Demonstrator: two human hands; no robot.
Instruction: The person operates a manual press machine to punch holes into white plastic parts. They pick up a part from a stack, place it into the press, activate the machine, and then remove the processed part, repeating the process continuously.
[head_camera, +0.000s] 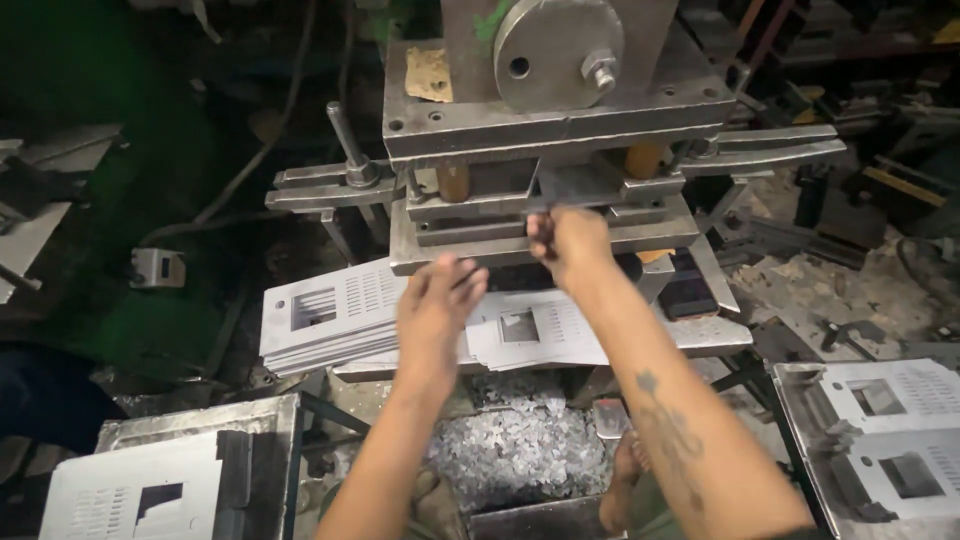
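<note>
Metal sheet (575, 188) in R hand (568, 240)

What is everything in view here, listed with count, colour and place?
press: one, grey steel, top centre, with a round disc on its front
lever: one, grey, upright at the press's left side
sheet stack: one, pale grey punched sheets, on the bed left of centre
single sheet: one, pale grey, flat on the bed below the die
sheets right: at least two, pale grey, lower right
sheet left: one showing, pale grey, lower left on a metal box
scrap: a heap, silver offcuts, bottom centre under the bed
left hand: open, fingers spread, over the bed, holding nothing
right hand: fingers at the die opening; what they grip cannot be told
</note>
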